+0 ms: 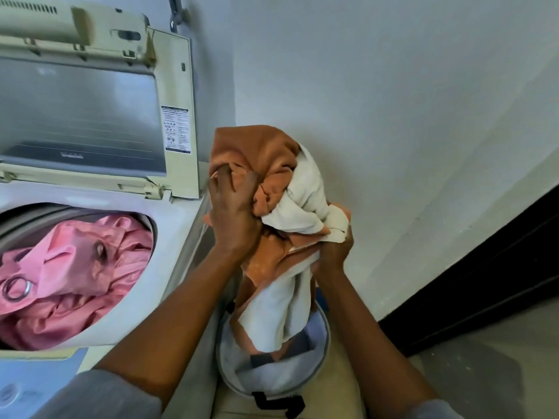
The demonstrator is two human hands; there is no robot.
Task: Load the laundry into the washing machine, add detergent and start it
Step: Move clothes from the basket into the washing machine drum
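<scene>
Fingers [242, 184] of the left hand [233, 210] and the right hand [334, 249] clutch a brown-and-white laundry bundle [281, 225] hanging upright above the hamper [320, 358]; the washing machine drum [75, 267] lies leftward, nearer the left hand.

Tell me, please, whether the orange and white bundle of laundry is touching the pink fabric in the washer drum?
Apart. The head view shows the bundle held up in both hands over the laundry basket, with the washer's rim between it and the pink fabric.
</scene>
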